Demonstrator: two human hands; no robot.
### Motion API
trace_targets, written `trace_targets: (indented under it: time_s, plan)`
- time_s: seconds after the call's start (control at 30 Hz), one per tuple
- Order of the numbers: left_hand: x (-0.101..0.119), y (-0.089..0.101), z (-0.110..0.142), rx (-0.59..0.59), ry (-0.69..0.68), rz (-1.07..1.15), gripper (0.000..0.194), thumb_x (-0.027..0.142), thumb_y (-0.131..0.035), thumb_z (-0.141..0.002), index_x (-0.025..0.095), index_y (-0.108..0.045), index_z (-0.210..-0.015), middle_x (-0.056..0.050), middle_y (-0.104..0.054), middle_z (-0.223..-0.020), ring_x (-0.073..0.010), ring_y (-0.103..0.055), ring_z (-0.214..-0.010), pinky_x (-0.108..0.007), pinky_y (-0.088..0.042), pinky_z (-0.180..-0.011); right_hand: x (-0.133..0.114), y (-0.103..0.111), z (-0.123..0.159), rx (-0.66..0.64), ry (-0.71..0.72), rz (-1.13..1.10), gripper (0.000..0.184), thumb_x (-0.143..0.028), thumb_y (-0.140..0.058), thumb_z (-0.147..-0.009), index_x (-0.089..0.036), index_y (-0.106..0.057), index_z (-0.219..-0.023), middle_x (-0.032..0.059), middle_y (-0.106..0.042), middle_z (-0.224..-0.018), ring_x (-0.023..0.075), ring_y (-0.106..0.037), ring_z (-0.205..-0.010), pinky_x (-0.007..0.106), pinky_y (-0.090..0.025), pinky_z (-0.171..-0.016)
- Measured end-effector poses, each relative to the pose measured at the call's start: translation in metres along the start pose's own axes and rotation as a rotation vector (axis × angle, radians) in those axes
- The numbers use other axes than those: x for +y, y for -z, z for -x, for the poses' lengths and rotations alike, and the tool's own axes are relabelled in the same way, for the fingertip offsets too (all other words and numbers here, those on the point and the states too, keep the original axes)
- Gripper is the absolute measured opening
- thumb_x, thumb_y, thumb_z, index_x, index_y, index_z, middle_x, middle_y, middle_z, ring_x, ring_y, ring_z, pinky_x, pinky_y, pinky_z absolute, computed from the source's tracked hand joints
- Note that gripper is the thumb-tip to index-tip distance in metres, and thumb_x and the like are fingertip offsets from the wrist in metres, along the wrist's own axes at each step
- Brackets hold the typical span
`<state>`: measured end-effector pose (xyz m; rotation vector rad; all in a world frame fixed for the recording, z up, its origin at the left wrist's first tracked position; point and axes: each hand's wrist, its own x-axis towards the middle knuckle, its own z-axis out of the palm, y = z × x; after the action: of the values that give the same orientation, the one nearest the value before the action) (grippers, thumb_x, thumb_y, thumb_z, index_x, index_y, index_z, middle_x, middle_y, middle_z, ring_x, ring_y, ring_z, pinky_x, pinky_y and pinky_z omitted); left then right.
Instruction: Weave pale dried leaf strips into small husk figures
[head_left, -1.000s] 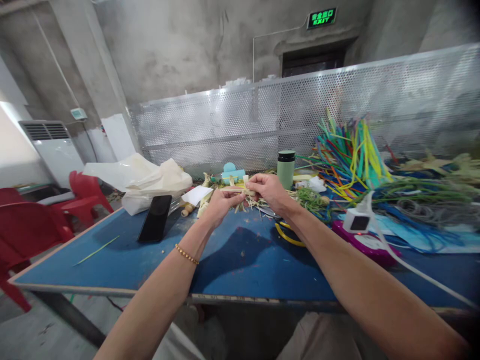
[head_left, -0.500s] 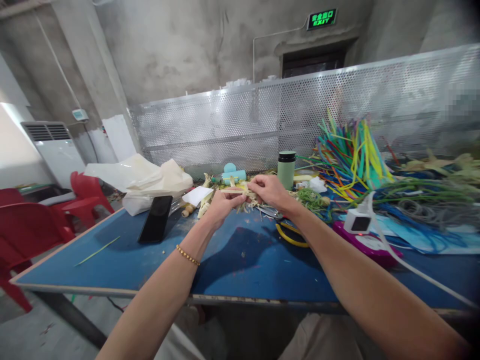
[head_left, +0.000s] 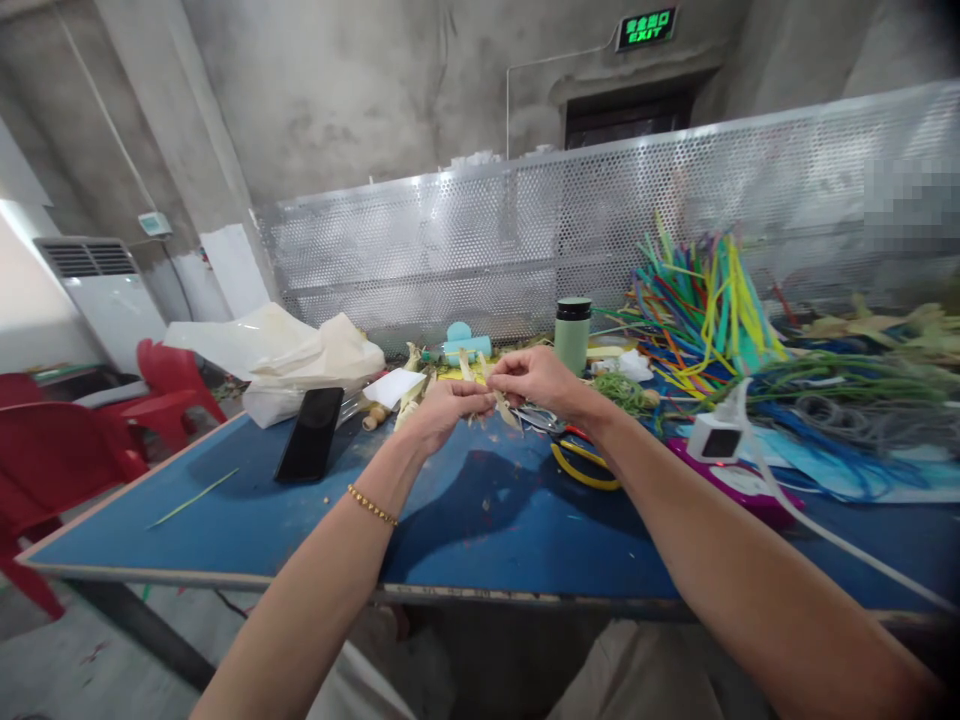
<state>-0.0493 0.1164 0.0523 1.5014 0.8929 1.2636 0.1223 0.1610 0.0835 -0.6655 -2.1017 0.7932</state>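
Both hands are close together over the far middle of the blue table (head_left: 315,545). My left hand (head_left: 444,408) is closed, thumb pressed on its fingers. My right hand (head_left: 538,380) is closed in a pinch just beside it. Between the fingertips is a pale strip of dry husk (head_left: 507,410), its pointed end hanging below the right fingers. Another pale piece (head_left: 466,366) stands up behind the left thumb; I cannot tell whether it is part of the held strip. Below my right wrist lie scissors with yellow and red handles (head_left: 586,470).
A black phone (head_left: 310,436) and a pale plastic bag (head_left: 322,360) are on the left. Behind my hands stands a green flask (head_left: 573,338). Colourful strips (head_left: 709,310) and a purple power socket (head_left: 765,492) with a white cable lie right. A perforated metal screen (head_left: 420,250) borders the back.
The pale strip lay level across the fingers before; now its end points downward below my right fingers. Both hands are closer together, and the view has shifted slightly.
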Motion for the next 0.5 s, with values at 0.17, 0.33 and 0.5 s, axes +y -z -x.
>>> trace_targets:
  time_s: [0.17,0.33,0.5]
  plan:
    - [-0.0032,0.0017,-0.0006,-0.028,-0.056,-0.042,0.022,0.034,-0.073,-0.075,0.013,-0.071,-0.072,-0.005,-0.065,-0.064,-0.0115,-0.054,-0.059,-0.028,-0.038,-0.064,-0.0055,-0.0004,0.002,0.025,-0.041,-0.041,0.021,-0.033,-0.066,-0.075,-0.015,-0.061,-0.067,-0.002,-0.056,-0.052,0.009,-0.05,-0.045,0.022,-0.038,-0.045]
    - [-0.0057,0.0037,-0.0029,0.008,-0.028,0.017,0.017,0.028,-0.077,-0.068,0.013,-0.072,-0.073,-0.004,-0.066,-0.066,-0.0113,-0.054,-0.06,-0.029,-0.039,-0.066,-0.0058,-0.0017,0.0011,0.025,-0.021,-0.039,0.024,-0.033,-0.066,-0.075,-0.016,-0.057,-0.062,-0.0029,-0.053,-0.048,0.0083,-0.047,-0.043,0.022,-0.035,-0.043]
    - [-0.005,0.0051,-0.0019,-0.036,-0.016,0.033,0.017,0.028,-0.078,-0.066,0.012,-0.072,-0.069,-0.005,-0.065,-0.063,-0.0111,-0.053,-0.059,-0.029,-0.038,-0.066,-0.004,-0.0035,0.0005,0.028,-0.018,-0.052,0.024,-0.035,-0.067,-0.074,-0.016,-0.057,-0.062,-0.003,-0.053,-0.048,0.0085,-0.047,-0.044,0.022,-0.035,-0.044]
